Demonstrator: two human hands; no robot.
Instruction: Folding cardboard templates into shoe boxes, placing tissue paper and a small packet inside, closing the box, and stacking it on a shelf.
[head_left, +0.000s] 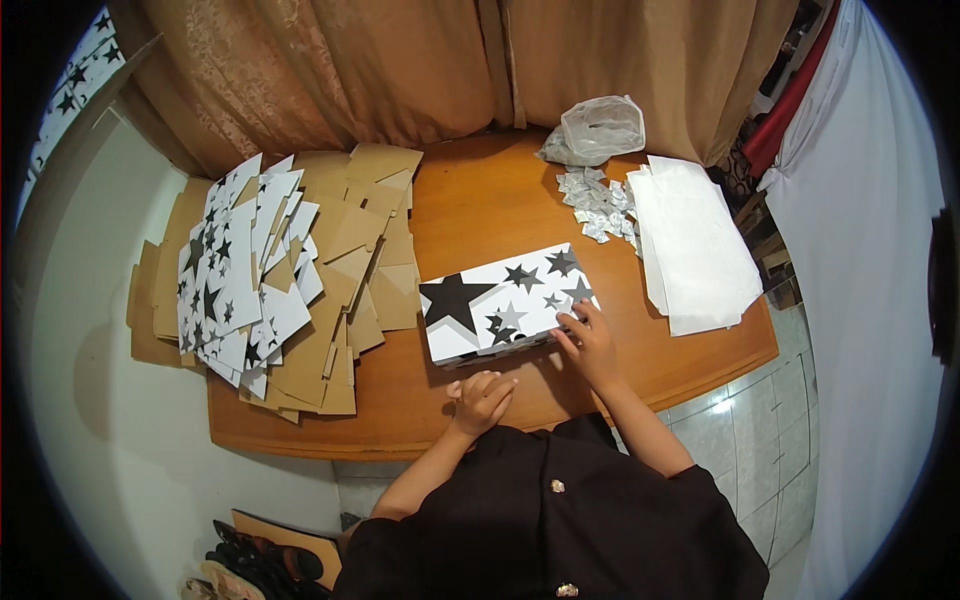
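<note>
Right hand (588, 343) lies open, fingers spread on the near right corner of the star-printed box (505, 303) mid-counter (480, 200); left hand (482, 399) rests loosely curled, empty, before it. Assembly looks finished; lifting it aside needs both hands.

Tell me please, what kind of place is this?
Probably a room at home used for assembling boxes by hand. A wooden table stands against brown curtains, with a pile of flat star-printed cardboard blanks and one folded box on it; shoes lie on the floor.
</note>
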